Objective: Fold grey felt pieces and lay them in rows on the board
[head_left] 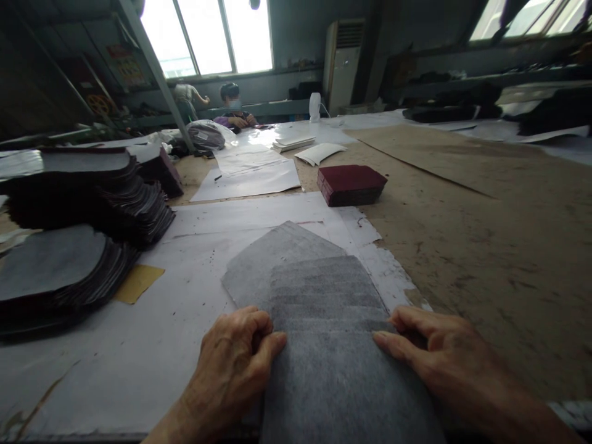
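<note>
A long grey felt-like sheet (342, 382) with several cross creases lies in front of me, its near end running out of view at the bottom. My left hand (235, 357) pinches its left edge between thumb and curled fingers. On the opposite edge, at about the same height, my right hand (430, 345) pinches it the same way. Under the far end of this sheet rests a lighter grey piece (277, 256) with a pointed far edge, flat on the white paper (194, 259).
Stacks of dark grey-topped pieces (60, 265) stand at the left, beside a yellow card (140, 282). Farther off sit a maroon stack (351, 182) and white sheets (254, 179). Brown board (485, 259) covers the right side. A masked person (234, 111) sits at the far end.
</note>
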The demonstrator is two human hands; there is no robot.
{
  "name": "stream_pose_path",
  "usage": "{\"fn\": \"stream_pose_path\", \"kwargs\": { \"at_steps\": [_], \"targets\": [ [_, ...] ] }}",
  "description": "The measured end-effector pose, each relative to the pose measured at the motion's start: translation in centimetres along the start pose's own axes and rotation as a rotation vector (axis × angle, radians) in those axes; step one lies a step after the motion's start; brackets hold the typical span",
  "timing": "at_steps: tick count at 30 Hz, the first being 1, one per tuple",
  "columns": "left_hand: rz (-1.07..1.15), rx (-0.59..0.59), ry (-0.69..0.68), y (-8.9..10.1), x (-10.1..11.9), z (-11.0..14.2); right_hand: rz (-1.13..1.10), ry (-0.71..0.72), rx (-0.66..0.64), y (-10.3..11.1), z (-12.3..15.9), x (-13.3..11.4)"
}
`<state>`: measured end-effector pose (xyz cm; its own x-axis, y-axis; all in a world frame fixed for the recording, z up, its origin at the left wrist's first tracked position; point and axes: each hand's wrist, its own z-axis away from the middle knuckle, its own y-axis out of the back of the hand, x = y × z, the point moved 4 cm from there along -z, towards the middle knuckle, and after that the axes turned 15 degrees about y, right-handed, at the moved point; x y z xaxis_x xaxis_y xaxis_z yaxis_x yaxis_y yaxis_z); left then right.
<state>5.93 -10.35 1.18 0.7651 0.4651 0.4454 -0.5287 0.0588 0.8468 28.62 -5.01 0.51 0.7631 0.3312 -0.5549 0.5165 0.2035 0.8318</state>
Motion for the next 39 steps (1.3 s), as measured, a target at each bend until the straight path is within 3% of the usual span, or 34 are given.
{"fn": "stream_pose_path", "kwargs": {
  "at_steps": [5,8,10,13,17,21,25,35,39],
  "targets": [
    [-0.108,0.023,-0.058,-0.6,-0.5,0.1,0.171,0.102,0.104,0.5,0.8,-1.0],
    [-0.082,0.143,-0.182,-0.5,-0.7,0.2,0.228,0.317,0.236,1.1,1.0,-1.9],
    [-0.021,0.211,-0.303,-0.2,-0.5,0.2,0.197,0.413,0.202,1.2,0.6,-2.0],
    [-0.009,0.188,-0.398,0.2,0.2,-0.2,0.149,0.352,0.066,1.3,-0.4,-1.6],
    [-0.021,0.056,-0.287,0.6,0.8,-0.9,0.104,0.175,-0.026,1.5,-1.0,-1.2],
    [0.007,-0.031,-0.143,0.8,0.8,-1.1,0.083,0.047,-0.014,1.2,-0.7,-0.5],
    [-0.011,-0.056,-0.054,0.7,0.5,-1.2,0.009,0.059,0.046,0.9,-0.7,0.1],
    [-0.019,-0.087,-0.043,0.5,0.1,-1.3,0.081,0.039,0.022,1.3,-0.3,-0.2],
    [0.060,-0.106,0.022,0.5,0.1,-1.5,0.048,0.006,0.016,0.9,-0.4,0.3]
  ]
}}
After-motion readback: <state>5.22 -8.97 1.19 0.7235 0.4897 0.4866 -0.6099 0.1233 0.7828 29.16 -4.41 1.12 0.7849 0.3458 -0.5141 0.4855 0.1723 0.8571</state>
